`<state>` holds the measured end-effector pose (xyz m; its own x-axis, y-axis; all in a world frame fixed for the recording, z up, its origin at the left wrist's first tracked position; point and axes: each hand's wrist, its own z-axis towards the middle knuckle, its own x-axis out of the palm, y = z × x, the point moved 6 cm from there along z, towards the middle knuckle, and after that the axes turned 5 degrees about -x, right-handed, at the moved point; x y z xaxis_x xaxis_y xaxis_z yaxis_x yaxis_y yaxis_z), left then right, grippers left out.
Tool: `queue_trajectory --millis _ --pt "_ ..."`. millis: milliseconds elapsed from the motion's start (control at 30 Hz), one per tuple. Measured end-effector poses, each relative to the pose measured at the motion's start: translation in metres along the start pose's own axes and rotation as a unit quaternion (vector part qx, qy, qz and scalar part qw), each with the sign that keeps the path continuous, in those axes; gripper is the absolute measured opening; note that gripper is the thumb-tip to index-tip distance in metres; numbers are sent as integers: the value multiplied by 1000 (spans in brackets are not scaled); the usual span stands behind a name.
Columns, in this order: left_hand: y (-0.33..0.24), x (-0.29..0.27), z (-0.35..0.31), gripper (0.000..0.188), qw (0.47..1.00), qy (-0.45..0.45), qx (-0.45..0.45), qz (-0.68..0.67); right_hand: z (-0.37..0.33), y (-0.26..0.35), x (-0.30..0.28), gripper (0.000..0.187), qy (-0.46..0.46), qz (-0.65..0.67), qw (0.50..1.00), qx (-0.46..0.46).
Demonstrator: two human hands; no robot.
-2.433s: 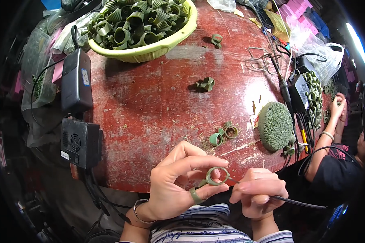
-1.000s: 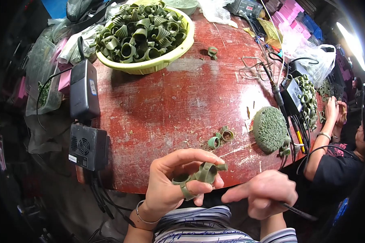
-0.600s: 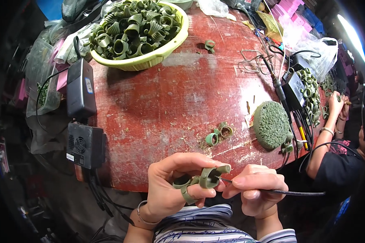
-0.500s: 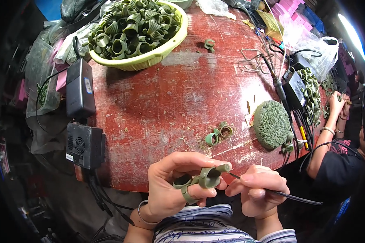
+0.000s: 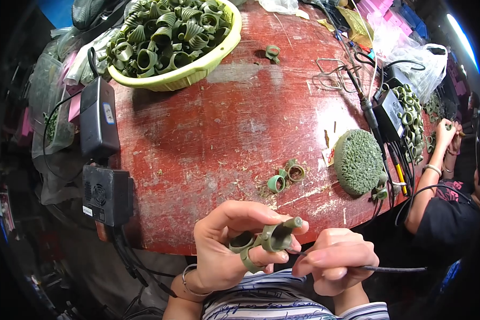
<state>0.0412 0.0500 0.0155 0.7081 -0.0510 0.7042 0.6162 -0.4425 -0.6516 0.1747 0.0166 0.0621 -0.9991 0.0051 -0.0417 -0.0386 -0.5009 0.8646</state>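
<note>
My left hand (image 5: 216,242) is closed around green wax rings. The foremost wax ring (image 5: 272,238) has a short round stub pointing up and right, and its opening faces me. Behind it is a second green ring (image 5: 241,241), and a green band (image 5: 247,261) loops round a finger. In a pinch, my right hand (image 5: 340,261) holds a thin dark tool (image 5: 394,269). The tool's tip is by the lower right edge of the foremost ring, close to my left fingertips; whether it touches the wax I cannot tell.
On the worn red table (image 5: 224,138) lie two small ring pieces (image 5: 286,177), a rough green round block (image 5: 359,162) and a lone ring (image 5: 272,53). A yellow basket (image 5: 170,82) heaped with green rings stands far left. Cables and black boxes line both sides; another person (image 5: 440,202) works at right.
My right hand has lowered slightly, taking the tool tip from beside the stub down to the ring's lower right edge. The ring is tilted a little differently. The whole view has shifted slightly.
</note>
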Motion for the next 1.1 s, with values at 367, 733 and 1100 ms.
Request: queue_trajectory --millis 367,733,1100 --pt "9 1 2 43 993 8 -109 -38 3 3 -8 26 11 -79 996 -33" --pt "14 5 5 47 985 3 -131 -111 -3 10 -4 26 10 -273 958 -85" --pt "13 0 5 50 994 29 -50 -94 3 4 1 26 -47 -210 976 -19"
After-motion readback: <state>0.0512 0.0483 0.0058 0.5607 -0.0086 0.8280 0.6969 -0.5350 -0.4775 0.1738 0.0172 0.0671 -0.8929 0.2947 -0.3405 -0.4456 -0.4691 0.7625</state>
